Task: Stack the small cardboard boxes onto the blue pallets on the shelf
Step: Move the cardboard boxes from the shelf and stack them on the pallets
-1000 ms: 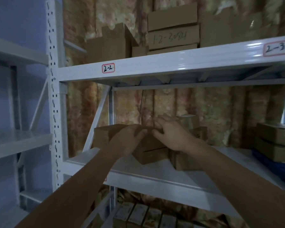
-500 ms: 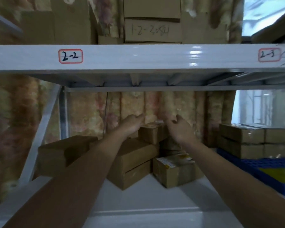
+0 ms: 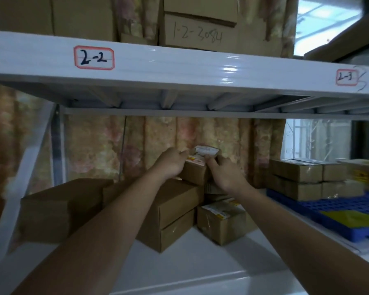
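Half a second ago your 2 hands were open beside the top small box; now both have closed in on it. Your left hand [image 3: 172,161] holds the left side of the small cardboard box [image 3: 197,170] with curled fingers, and your right hand [image 3: 224,173] grips its right side, the fingers bent over the front edge near the white label. The box sits on top of the loose pile at the back of the white shelf [image 3: 200,258], above a larger brown carton [image 3: 175,211] and a taped box with a yellow sticker [image 3: 221,222]. It looks not yet lifted, because its bottom seems to touch the boxes under it, but this contact is partly hidden by your hands. The view is also closer to the shelf than 1 second ago, so you have leaned in. In my judgement the grasp is now made, and the next step is to lift the box and carry it to the right. The blue pallet [image 3: 337,216] lies there on the same shelf, well apart from the pile, with stacked boxes [image 3: 296,179] already at its back. Mind the shelf beam marked 2-2 [image 3: 94,57] above, it leaves little height for lifting.
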